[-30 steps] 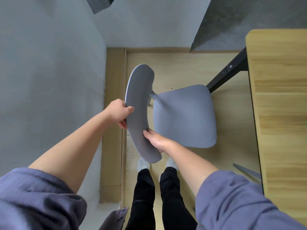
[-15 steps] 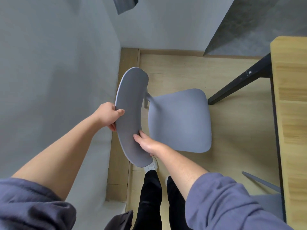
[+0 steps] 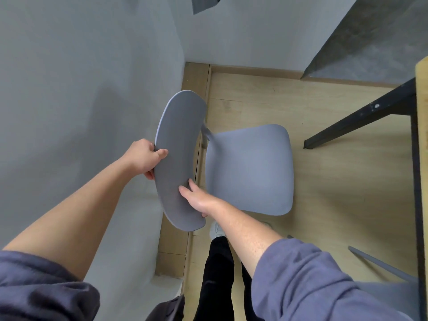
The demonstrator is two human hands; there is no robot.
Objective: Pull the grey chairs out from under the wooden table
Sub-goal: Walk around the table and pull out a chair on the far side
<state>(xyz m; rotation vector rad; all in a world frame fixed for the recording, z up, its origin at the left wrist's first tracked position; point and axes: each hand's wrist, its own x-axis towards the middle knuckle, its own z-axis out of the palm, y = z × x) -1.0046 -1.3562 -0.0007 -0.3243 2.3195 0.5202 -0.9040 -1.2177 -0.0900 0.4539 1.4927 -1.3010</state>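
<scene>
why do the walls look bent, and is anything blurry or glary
Head view: wide-angle lens bows the wall and table leg; soft even light, a faint shadow beside the chair, no glare; both hands' grip sharp, sleeves slightly soft.

The light wooden floor [image 3: 335, 186] carries the grey chair [image 3: 249, 170], whose seat lies just past the fingertips [image 3: 185, 188] of the right hand [image 3: 200, 200], on the side away from the wall. Beyond the seat, farther from those fingers, the black table leg [image 3: 356, 119] slants down to meet the boards. Below the wrist a white shoe [image 3: 215, 229] stands on the floor. A second grey chair [image 3: 389, 295] sits at the table's edge, well apart from both hands.
</scene>
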